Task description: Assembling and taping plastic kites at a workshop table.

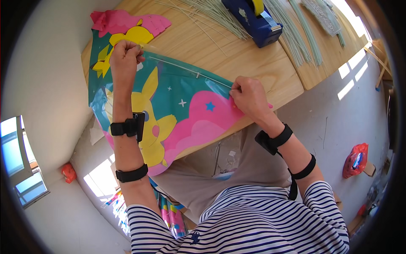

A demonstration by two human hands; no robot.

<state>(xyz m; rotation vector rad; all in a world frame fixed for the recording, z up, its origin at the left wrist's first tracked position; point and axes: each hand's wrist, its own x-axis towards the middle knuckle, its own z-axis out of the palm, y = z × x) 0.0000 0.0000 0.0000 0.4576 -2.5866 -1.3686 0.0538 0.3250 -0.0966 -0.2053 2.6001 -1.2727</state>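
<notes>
A printed plastic kite [182, 114] in teal and pink, with a yellow cartoon figure, lies over the table's near edge and hangs toward my lap. A thin white rod [177, 65] runs along its upper edge, with a small white fitting [197, 75] partway along. My left hand [125, 61] is closed in a pinch at the left end of that edge; the fingertips partly hide what they grip. At the other end, my right hand [250, 96] pinches the rod's end against the kite's edge. Yellow and pink cut-out pieces [131, 25] lie just beyond my left hand.
A blue tape dispenser [253, 21] stands at the table's far side. Bundles of thin pale rods [292, 34] lie around it, and a clear plastic bag [323, 17] sits farther right. A red bag [355, 161] rests on the floor at right. Colourful rolled sheets [171, 216] are by my left side.
</notes>
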